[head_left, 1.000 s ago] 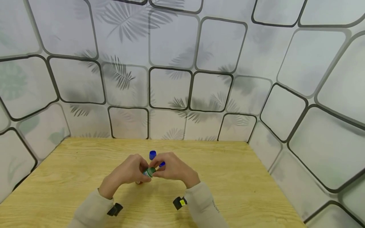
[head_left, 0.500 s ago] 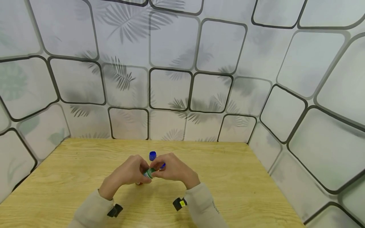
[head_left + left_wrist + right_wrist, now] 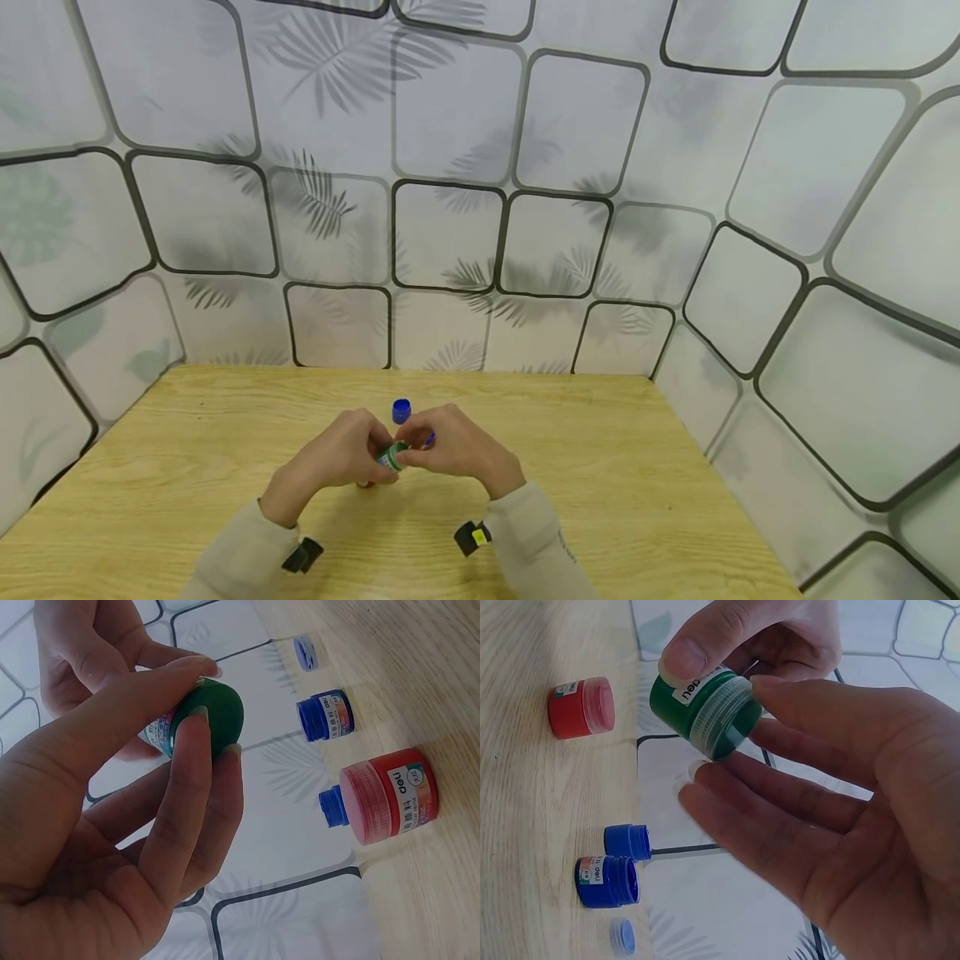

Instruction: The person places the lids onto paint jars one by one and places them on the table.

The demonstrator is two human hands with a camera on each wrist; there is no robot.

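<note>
My left hand point(image 3: 348, 446) grips a small green paint jar point(image 3: 389, 457), tilted with its lid end toward the right hand. The jar's rounded green base point(image 3: 221, 712) shows between the left fingertips in the left wrist view. My right hand point(image 3: 453, 442) holds the clear ribbed lid point(image 3: 718, 720), thumb at its upper edge and fingers curled below. A "deli" label point(image 3: 694, 691) on the jar is partly under the left thumb. On the table behind the hands stands a blue paint jar point(image 3: 401, 411); a second blue jar is mostly hidden by the right hand.
A red paint jar point(image 3: 390, 796) with its lid on stands on the wooden table point(image 3: 615, 483), near the left hand. One labelled blue jar point(image 3: 606, 882) is uncapped, a smaller blue one point(image 3: 624, 841) beside it. A loose clear lid point(image 3: 621, 937) lies close by.
The right fingers have shifted slightly leftward round the green jar's lid, covering more of it. The left hand and the other jars have stayed nearly still.
</note>
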